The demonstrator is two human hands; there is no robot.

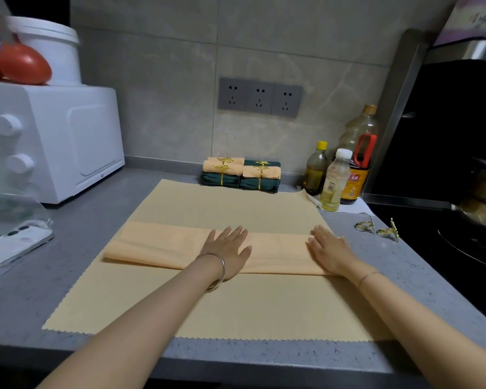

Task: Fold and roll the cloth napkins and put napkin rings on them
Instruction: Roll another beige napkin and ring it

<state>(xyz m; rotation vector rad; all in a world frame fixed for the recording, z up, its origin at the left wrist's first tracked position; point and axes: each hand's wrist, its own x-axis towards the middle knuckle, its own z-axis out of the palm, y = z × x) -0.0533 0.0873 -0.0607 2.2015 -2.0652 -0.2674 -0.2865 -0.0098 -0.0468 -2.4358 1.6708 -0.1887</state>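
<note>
Left hand [226,248] and right hand [330,249] press flat, fingers straight, on the napkin's [208,304] folded band.
Napkin lies spread on the counter [76,242]; ringed rolls [240,175] stacked behind it; two loose rings [364,226] to its right.

- The napkin [208,304] lies on the counter [68,248], a folded band [157,245] across its middle.
- The left hand [227,251] and right hand [330,249] rest on the band.
- Ringed rolls [240,175] sit stacked behind the napkin, with bottles [337,175] to their right.
- Loose rings [376,228] lie right of the napkin.
</note>
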